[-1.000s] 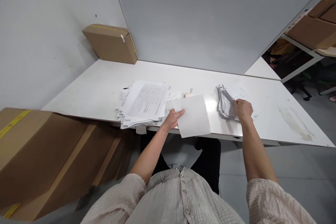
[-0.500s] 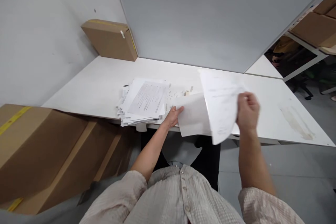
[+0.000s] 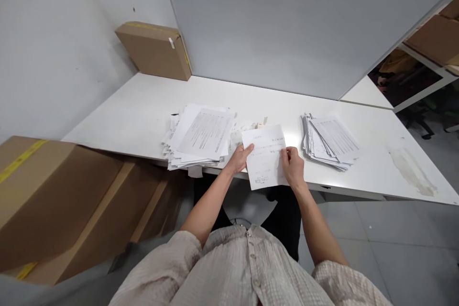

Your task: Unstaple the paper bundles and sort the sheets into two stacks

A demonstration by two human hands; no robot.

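A white sheet of paper (image 3: 266, 160) with writing on it is held up over the table's front edge. My left hand (image 3: 239, 158) is closed on its left edge, thumb on top. At its right edge my right hand (image 3: 293, 165) pinches the paper between thumb and fingers. To the left of my left hand lies an uneven stack of printed papers (image 3: 204, 134), a greyish sheet uppermost. Right of my right hand lies a smaller, fanned pile of papers (image 3: 333, 141). Whether more than one sheet is between my hands I cannot tell.
The white table (image 3: 380, 143) bears worn marks at its right end. A closed cardboard box (image 3: 154, 52) stands in the back left corner. Large cardboard boxes (image 3: 53, 201) sit at the left, below table level. A grey panel (image 3: 268, 24) rises along the back edge.
My right hand has come left and down, from a blurred, raised sheet to the right edge of the held paper. The held paper now shows its written side. The right pile is now uncovered.
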